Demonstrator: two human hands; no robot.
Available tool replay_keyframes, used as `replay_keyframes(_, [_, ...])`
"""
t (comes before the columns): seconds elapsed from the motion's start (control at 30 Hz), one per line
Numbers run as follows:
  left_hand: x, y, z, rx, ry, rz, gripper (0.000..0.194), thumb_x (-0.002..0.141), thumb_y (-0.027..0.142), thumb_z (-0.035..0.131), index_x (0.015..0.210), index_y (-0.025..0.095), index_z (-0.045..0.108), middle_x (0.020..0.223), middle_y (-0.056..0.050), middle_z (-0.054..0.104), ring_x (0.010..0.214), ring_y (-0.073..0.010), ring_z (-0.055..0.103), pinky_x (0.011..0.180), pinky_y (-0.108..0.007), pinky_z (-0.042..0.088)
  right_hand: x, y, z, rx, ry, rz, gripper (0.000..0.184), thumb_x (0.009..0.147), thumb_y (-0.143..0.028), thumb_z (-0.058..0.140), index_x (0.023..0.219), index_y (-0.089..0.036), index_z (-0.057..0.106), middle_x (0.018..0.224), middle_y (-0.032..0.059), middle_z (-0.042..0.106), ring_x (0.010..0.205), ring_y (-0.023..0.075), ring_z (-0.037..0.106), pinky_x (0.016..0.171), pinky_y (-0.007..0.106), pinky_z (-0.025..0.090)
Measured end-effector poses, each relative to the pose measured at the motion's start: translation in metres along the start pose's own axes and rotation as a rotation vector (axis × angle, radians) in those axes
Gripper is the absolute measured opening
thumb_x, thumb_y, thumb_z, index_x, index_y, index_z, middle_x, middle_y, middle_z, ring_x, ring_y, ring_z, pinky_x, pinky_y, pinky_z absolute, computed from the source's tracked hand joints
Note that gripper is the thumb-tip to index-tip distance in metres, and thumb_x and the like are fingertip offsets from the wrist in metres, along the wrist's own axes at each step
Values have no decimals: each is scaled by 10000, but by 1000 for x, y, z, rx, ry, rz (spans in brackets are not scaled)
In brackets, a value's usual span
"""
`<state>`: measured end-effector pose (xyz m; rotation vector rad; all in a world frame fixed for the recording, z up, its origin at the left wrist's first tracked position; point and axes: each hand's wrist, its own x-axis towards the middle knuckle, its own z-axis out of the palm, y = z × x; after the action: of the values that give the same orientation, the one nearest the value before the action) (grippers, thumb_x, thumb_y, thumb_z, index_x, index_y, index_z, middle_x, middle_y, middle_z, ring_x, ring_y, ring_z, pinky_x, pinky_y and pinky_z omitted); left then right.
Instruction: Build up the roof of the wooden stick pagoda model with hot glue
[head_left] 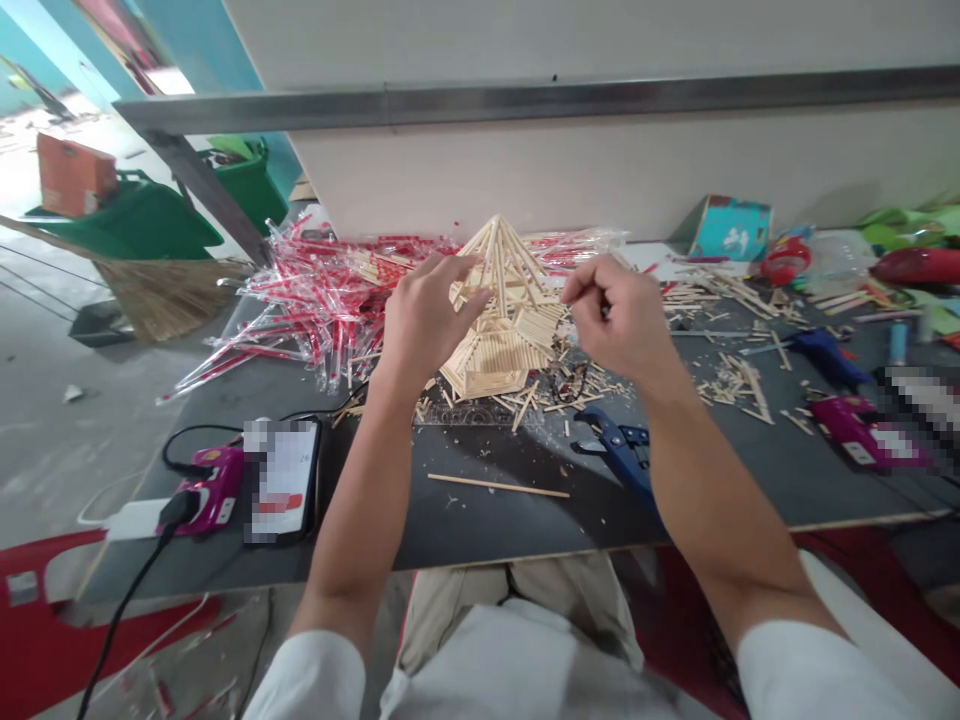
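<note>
A model pavilion (499, 355) built of thin wooden sticks stands on the dark table, with a cone of slanting sticks at its top. My left hand (427, 318) is at its left side, thumb and fingers apart; I cannot tell whether the fingertips touch the sticks. To the right of the model, my right hand (621, 312) is raised with its fingers curled together. Whatever it may pinch is hidden or too small to make out. A single wooden stick (499, 486) lies in front of the model, and a blue pipe cutter (619, 450) rests below my right hand.
Plastic-wrapped chopsticks (315, 290) are heaped at the back left. Cut stick pieces (739, 385) litter the right side near a blue glue gun (829, 355). A phone (283, 480) and a purple power strip (214, 488) lie at the left front. A metal rail (525, 100) runs behind.
</note>
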<state>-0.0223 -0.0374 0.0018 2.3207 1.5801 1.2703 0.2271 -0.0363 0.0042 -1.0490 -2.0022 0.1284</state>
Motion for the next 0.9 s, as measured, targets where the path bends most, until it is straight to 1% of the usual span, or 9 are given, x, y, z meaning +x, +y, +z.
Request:
replay_keyframes(0.1, [0,2,-2,16,-15,2,368,965,364,668,1305,231,718,1203,-59,776,1015,-219,708,838,-344,560,-18,2,5,8,-100,5,171,864,-91,462,837,-247,529,623,-39,533,503,122,437,565,286,368])
replay_keyframes(0.3, [-2,2,-7,44,-31,10,361,954,371,668,1293,260,720,1202,-47,771,1001,-217,696,849,-353,551,-25,9,0,20,-269,60,182,863,-88,484,914,-258,523,561,-72,422,470,136,364,560,301,308])
replay_keyframes(0.37, [-3,0,-10,51,-48,11,353,952,377,667,1280,261,724,1199,-51,772,945,-206,690,827,-353,548,-33,17,-3,31,-342,95,173,892,-106,484,947,-259,542,576,-65,453,483,145,402,567,303,317])
replay_keyframes(0.43, [-4,-2,-13,59,-68,13,321,952,387,667,1240,262,737,1187,-48,777,820,-177,670,797,-352,543,-47,24,-5,58,-421,134,167,937,-136,465,994,-256,568,646,-36,541,545,161,501,589,302,359])
replay_keyframes(0.5, [-5,-4,-18,58,-74,15,279,951,381,669,1193,265,748,1186,-38,777,697,-140,630,773,-349,537,-64,31,-7,61,-498,171,183,973,-171,442,1045,-252,590,687,-22,572,568,169,537,592,301,380])
replay_keyframes(0.63, [-6,-7,-27,47,-82,29,262,939,367,676,1159,249,755,1170,-42,779,657,-129,620,760,-350,536,-95,40,-15,-26,-574,266,191,980,-227,451,1053,-246,627,578,-51,472,450,167,418,517,307,317])
replay_keyframes(0.7, [-6,-9,-31,56,-105,36,265,931,382,681,1142,245,762,1127,-45,789,684,-146,640,777,-363,541,-106,44,-21,-56,-574,329,192,973,-244,467,1051,-245,642,524,-61,427,421,174,402,491,313,287])
replay_keyframes(0.8, [-7,-12,-37,76,-140,15,273,926,401,681,1133,247,772,1048,-42,808,715,-171,669,793,-380,547,-115,50,-32,-88,-466,409,191,985,-277,462,1057,-246,636,473,-75,364,385,182,371,470,321,282])
replay_keyframes(0.9, [-8,-14,-41,83,-179,-9,297,924,398,680,1157,238,774,1006,-49,820,740,-189,691,765,-376,545,-118,57,-41,-119,-325,430,212,1015,-326,452,1088,-246,634,511,-54,451,405,186,420,486,327,337])
